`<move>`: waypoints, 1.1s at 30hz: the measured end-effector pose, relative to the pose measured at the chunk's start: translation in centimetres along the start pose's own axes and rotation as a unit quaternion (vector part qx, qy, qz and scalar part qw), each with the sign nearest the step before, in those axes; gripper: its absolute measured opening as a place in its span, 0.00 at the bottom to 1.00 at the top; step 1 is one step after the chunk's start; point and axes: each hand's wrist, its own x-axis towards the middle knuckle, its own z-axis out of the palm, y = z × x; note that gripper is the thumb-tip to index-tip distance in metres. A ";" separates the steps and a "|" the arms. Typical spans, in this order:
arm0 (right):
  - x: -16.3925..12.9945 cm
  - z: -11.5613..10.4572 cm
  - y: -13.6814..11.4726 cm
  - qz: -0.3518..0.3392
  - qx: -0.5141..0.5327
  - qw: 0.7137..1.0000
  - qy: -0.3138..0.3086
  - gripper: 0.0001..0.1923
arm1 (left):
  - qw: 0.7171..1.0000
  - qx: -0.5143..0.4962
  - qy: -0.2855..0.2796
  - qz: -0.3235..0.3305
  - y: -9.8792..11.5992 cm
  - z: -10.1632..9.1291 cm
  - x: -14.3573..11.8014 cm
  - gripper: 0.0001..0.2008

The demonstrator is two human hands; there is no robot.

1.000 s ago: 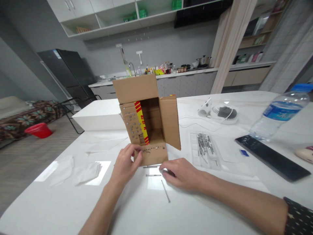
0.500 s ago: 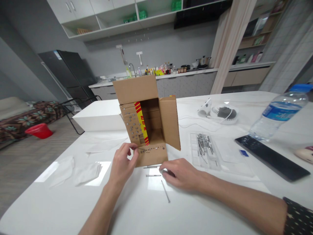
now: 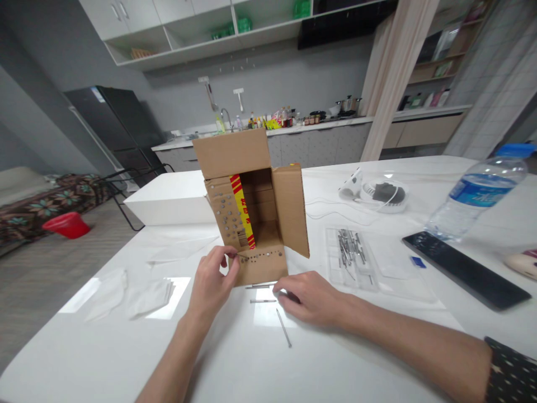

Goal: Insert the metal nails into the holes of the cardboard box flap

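Observation:
An opened cardboard box (image 3: 229, 154) stands on the white table, its lower front flap (image 3: 262, 274) bent down towards me and pierced by a row of holes and nail heads. At that flap's left edge my left hand (image 3: 213, 274) is closed, thumb and forefinger pinching a thin nail (image 3: 241, 256) whose tip reaches the holes. My right hand (image 3: 308, 296) rests on the table, loosely curled with thumb and forefinger apart, beside the ends of metal nails (image 3: 260, 286). Another nail (image 3: 263, 301) and a longer one (image 3: 284, 328) lie nearer me. Round nail heads dot the box's left flap (image 3: 224, 210).
To the right sits a clear compartment case (image 3: 331, 257) of nails. Beyond it are a black phone-like slab (image 3: 465, 268), a water bottle (image 3: 478, 190) and a white device with a cable (image 3: 351, 183). White tissues (image 3: 151, 296) lie left; a white box (image 3: 172, 196) stands behind.
Almost nothing differs. Both hands and the box keep their places; the whole view has shifted very slightly.

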 end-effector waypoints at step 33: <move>0.0 0.2 0.3 -0.008 -0.022 1.000 -0.004 0.10 | 0.958 0.038 -0.270 0.083 0.5 1.3 -0.4 0.05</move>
